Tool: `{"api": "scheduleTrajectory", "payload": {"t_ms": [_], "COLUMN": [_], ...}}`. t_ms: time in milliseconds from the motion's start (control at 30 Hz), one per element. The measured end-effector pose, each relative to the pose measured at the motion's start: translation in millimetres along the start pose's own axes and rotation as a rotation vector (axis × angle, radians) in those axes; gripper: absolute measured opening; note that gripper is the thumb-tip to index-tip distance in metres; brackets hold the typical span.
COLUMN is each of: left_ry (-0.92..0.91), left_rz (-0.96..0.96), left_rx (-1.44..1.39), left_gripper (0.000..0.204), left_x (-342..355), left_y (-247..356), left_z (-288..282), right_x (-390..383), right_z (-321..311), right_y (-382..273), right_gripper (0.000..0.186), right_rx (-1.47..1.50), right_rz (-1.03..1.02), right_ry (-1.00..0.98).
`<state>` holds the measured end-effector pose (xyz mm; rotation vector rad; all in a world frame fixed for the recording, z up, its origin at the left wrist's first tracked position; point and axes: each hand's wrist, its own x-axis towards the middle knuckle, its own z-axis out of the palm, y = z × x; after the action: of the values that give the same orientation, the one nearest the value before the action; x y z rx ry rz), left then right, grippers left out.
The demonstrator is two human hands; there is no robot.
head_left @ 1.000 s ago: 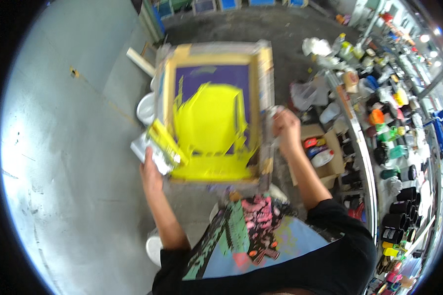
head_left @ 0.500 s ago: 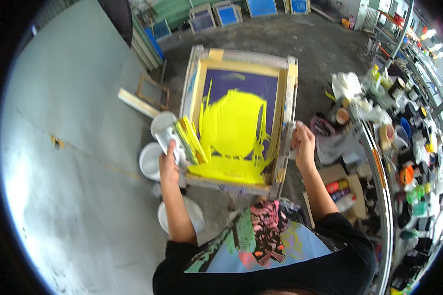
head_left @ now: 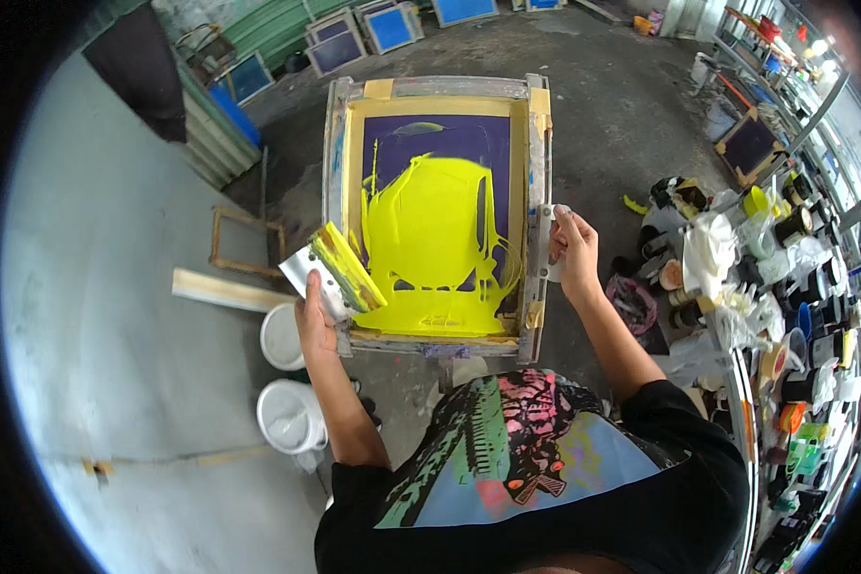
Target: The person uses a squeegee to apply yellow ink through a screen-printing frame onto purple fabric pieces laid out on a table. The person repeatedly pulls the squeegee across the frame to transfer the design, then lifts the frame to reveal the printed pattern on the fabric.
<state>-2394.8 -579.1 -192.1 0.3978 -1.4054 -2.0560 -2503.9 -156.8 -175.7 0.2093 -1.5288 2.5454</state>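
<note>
I hold a printing screen frame (head_left: 540, 143) out in front of me, its purple mesh smeared with bright yellow ink (head_left: 435, 239). My left hand (head_left: 313, 311) grips the frame's left edge together with a metal-handled squeegee (head_left: 335, 273) coated in yellow ink. My right hand (head_left: 572, 251) is shut on the frame's right rail, about halfway along it. The frame hangs above the concrete floor, its near edge close to my chest.
Two white buckets (head_left: 287, 413) stand on the floor below my left arm, next to a wooden strip (head_left: 225, 290) and an empty wooden frame (head_left: 244, 241). Shelves of ink pots and jars (head_left: 794, 277) line the right. Blue screens (head_left: 387, 27) lean at the back.
The view has swung and the screen frame now sits higher and more centred. Both hands keep their grip on its sides, and the squeegee stays in my left hand.
</note>
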Motion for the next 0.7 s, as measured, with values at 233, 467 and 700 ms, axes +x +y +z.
{"api": "scheduleTrajectory", "payload": {"t_ms": [233, 467, 700], "left_ry": [0.01, -0.085, -0.088], "left_rz": [0.031, 0.072, 0.001], "left_rx": [0.038, -0.044, -0.02], "left_gripper": [0.057, 0.057, 0.056], "left_x": [-10, -15, -7], "left_y": [23, 42, 10], "left_z": [46, 84, 129], "right_x": [6, 36, 56], "right_z": [-16, -38, -63], "right_y": [-18, -38, -60], "right_gripper": [0.037, 0.038, 0.041], "right_rx": [0.047, 0.107, -0.001], "right_rz": [-0.07, -0.098, -0.044], "right_ry": [0.05, -0.022, 0.074]}}
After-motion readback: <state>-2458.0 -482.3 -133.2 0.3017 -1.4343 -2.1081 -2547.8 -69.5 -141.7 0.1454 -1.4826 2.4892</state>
